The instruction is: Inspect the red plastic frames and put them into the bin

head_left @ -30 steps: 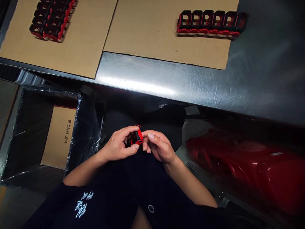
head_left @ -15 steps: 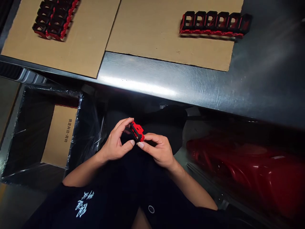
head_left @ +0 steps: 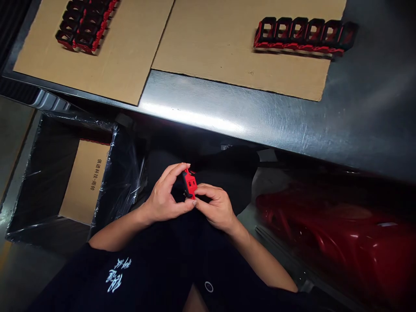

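Note:
Over my lap, below the table edge, both hands meet on one small red and black plastic part (head_left: 189, 183). My left hand (head_left: 165, 196) pinches it between thumb and forefinger, its red face turned up. My right hand (head_left: 215, 205) grips its lower right side with curled fingers. On the table, a row of several like parts (head_left: 303, 34) stands on cardboard at the back right. A block of several more such parts (head_left: 85, 24) lies at the back left.
The steel table (head_left: 227, 117) carries two cardboard sheets (head_left: 208, 39). At the left of my knees stands a box lined with black plastic film (head_left: 48, 173), cardboard at its bottom. A red plastic bin (head_left: 341, 234) sits low on the right.
The part has been turned in my fingers so that its red face now shows. Both hands stayed over my lap. The view drifted a little, shifting the table up-right.

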`<control>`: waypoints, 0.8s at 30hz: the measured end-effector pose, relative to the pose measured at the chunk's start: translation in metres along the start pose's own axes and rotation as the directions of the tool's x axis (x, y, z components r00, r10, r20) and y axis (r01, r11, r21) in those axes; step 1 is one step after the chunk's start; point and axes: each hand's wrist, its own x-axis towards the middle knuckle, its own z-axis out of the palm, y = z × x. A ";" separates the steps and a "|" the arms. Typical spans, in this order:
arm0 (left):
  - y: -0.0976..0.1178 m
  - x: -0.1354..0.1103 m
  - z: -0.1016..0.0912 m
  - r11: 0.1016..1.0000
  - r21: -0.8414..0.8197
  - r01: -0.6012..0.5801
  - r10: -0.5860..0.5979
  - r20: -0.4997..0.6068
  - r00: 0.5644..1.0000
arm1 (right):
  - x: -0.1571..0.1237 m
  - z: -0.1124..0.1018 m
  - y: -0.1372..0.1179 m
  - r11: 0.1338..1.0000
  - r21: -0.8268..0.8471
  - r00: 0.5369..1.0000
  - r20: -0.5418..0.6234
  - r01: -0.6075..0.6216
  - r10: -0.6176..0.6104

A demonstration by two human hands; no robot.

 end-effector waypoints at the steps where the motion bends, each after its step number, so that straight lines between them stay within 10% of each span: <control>1: 0.000 0.000 0.000 1.000 0.017 -0.023 0.023 -0.006 1.000 | 0.000 -0.001 0.000 1.000 -0.007 1.000 0.007 0.006 -0.006; 19: -0.022 -0.001 0.010 0.803 0.373 -0.464 0.508 -0.023 0.861 | 0.004 0.005 -0.021 0.924 -0.352 0.963 -0.159 0.151 -0.218; 24: -0.029 0.002 0.010 0.772 0.337 -0.540 0.590 -0.062 0.805 | 0.004 0.000 -0.018 0.968 -0.193 0.978 -0.103 0.161 -0.183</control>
